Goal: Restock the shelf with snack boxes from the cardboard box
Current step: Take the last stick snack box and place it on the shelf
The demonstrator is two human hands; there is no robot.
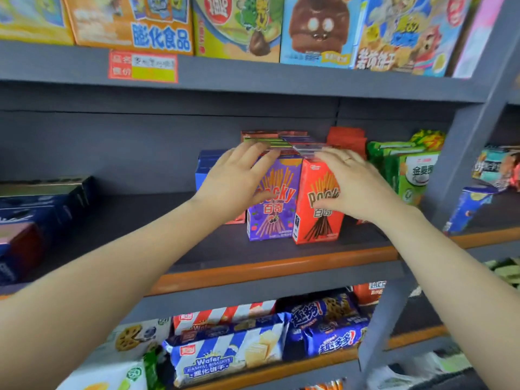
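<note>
A grey shelf (281, 257) with an orange front edge crosses the middle of the frame, with more stocked shelves above and below. Two bare arms reach in from the lower corners. At centre, snack boxes stand upright in rows on the shelf: a purple box (277, 218) touching a red box (315, 220) on its right, more boxes behind them. The left hand (239, 178) lies with straight fingers across the purple box's top and front. The right hand (354, 181), wearing a ring, rests with loosely spread fingers on the red box's top and front. Green packets (408, 167) sit at right.
</note>
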